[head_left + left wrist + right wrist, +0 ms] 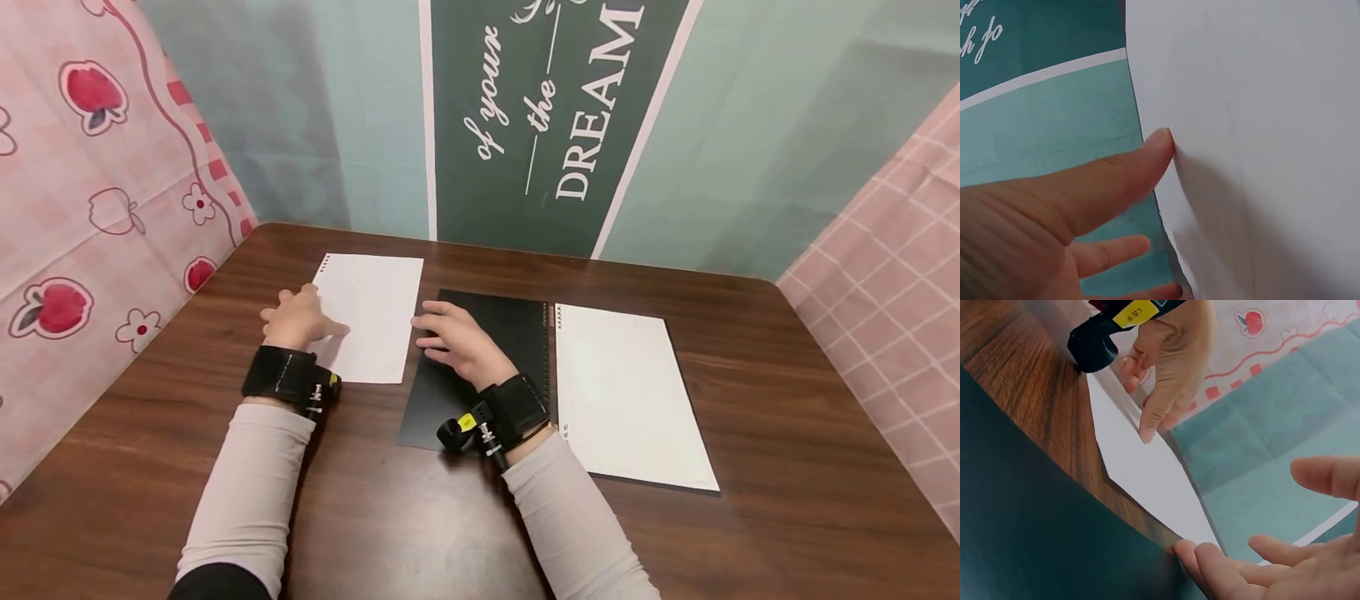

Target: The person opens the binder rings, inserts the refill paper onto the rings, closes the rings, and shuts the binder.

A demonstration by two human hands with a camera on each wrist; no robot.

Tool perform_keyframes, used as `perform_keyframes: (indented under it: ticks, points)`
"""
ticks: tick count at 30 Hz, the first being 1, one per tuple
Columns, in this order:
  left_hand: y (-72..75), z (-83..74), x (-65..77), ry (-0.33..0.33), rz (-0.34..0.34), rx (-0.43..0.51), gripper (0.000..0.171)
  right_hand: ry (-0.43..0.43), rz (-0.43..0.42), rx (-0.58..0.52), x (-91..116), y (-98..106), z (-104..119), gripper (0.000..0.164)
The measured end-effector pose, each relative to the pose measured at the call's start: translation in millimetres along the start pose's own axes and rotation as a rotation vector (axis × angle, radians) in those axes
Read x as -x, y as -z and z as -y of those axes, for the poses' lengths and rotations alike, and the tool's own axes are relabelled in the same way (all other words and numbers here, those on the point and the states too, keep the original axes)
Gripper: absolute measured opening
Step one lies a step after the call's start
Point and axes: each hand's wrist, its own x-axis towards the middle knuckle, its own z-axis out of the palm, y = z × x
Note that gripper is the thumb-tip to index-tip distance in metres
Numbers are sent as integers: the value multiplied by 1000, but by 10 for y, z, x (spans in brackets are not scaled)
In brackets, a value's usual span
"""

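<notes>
A loose white sheet (378,300) with punched holes at its upper left corner lies at the left of the table. My left hand (296,318) is at the sheet's left edge, its fingers spread and the thumb (1159,142) touching the paper. Between the sheet and the white pages lies the black cover (502,321) of an opened spiral notebook. Over that cover hovers my right hand (461,340), fingers extended toward the sheet's right edge and holding nothing. The notebook's lined page (626,383) faces up on the right.
Everything lies on a dark brown wooden table (765,400). A teal cloth (360,108) with printed lettering hangs behind it. Pink patterned cloths hang at the left (97,183) and right (892,250). Each wrist carries a strapped camera.
</notes>
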Motion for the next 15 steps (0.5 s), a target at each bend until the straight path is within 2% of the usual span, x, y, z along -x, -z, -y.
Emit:
perform_keyframes:
  ticks: [8,15]
  points:
    - [15,-5,4,15,1,44,105,-13,-12,-154,-61,-48,-28,57]
    - [42,7,-13,16,23,80,108,-23,-3,-239,-93,-88,-27,54]
